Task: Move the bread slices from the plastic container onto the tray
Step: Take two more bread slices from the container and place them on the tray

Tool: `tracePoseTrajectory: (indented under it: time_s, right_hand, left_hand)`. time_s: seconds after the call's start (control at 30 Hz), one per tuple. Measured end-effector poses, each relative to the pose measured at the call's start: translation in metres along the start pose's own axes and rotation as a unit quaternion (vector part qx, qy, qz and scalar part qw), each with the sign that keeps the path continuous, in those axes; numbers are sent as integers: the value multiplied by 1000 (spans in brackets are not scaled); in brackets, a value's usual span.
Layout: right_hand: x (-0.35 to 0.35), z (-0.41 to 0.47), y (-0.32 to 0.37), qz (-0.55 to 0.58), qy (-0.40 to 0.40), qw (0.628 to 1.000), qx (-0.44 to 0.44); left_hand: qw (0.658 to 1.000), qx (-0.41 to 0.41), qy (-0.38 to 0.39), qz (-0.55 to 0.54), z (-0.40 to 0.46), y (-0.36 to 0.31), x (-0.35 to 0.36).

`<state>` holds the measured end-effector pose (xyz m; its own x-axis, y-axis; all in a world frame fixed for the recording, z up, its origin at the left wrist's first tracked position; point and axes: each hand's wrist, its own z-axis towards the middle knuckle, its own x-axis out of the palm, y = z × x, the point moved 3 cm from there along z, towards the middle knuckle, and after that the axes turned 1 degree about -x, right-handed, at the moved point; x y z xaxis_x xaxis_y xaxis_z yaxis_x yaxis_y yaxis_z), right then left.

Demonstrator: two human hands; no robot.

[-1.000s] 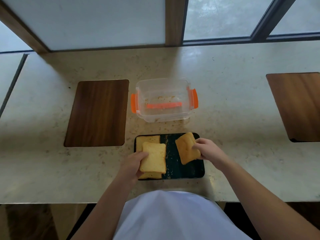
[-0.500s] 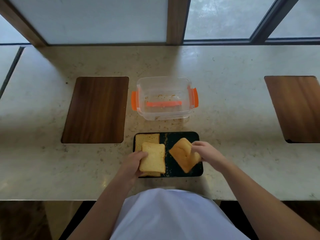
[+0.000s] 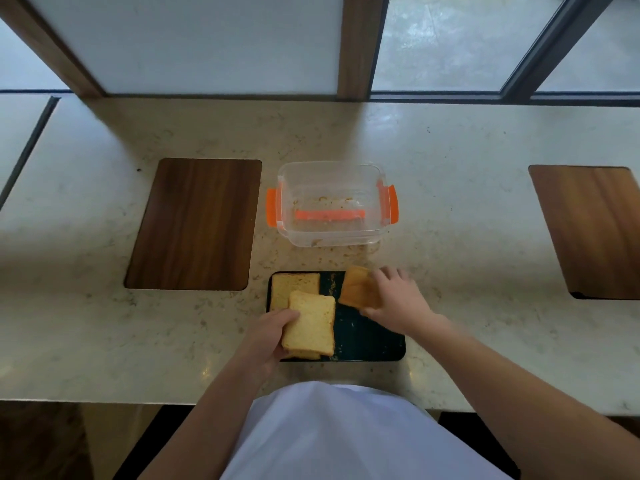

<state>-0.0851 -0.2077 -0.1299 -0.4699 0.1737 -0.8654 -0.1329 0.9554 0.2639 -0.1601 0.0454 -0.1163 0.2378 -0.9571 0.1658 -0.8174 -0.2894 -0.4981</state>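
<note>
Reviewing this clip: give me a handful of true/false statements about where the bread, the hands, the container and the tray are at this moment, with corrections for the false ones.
1. The plastic container still holds whole bread slices. False: only crumbs show inside it.
2. The left hand grips a slice at the near left of the tray. True.
3. The right hand is empty. False: it holds a slice at the tray's far right part.
4. A slice lies flat in the tray's far left corner. True.
5. The tray sits farther from the person than the container. False: the tray is nearer, the container behind it.
</note>
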Motion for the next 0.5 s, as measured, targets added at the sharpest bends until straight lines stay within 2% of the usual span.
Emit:
tracePoseTrajectory:
  time_s: [0.13, 0.3, 0.5]
  right_hand:
    - [23, -20, 0, -59, 1, 998, -20]
    - [22, -24, -5, -74, -7, 996, -50]
    - [9, -14, -17, -66, -5, 998, -4]
  left_hand:
    - [1000, -2, -1, -1, 1, 5, 2]
    - [1000, -3, -2, 10, 1, 5, 4]
    - [1000, -4, 6, 20, 2, 3, 2]
